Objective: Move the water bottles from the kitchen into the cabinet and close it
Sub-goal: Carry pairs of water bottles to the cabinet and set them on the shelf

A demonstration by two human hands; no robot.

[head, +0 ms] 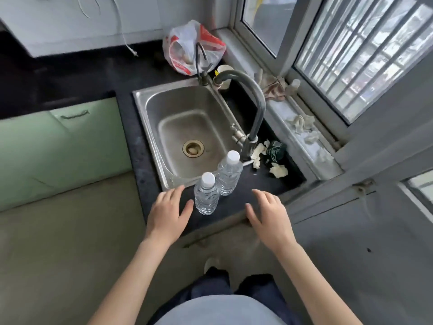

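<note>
Two clear water bottles with white caps stand upright on the dark counter (236, 202) at the near corner of the sink. The nearer bottle (206, 198) stands just right of my left hand (169, 213), whose fingers are spread and relaxed, a little apart from it. The farther bottle (229, 177) stands behind it, beside the sink rim. My right hand (269, 213) hovers open over the counter's front edge, right of both bottles, holding nothing. Pale green cabinet doors (58, 146) with a handle lie to the left, below the counter; they look closed.
A steel sink (150, 109) with a tall grey faucet (255, 104) fills the middle. A red-and-white plastic bag (194, 46) sits behind it. Crumpled tissues (278, 171) and a dark green packet (276, 150) lie by the faucet base. A window sill (302, 134) runs on the right.
</note>
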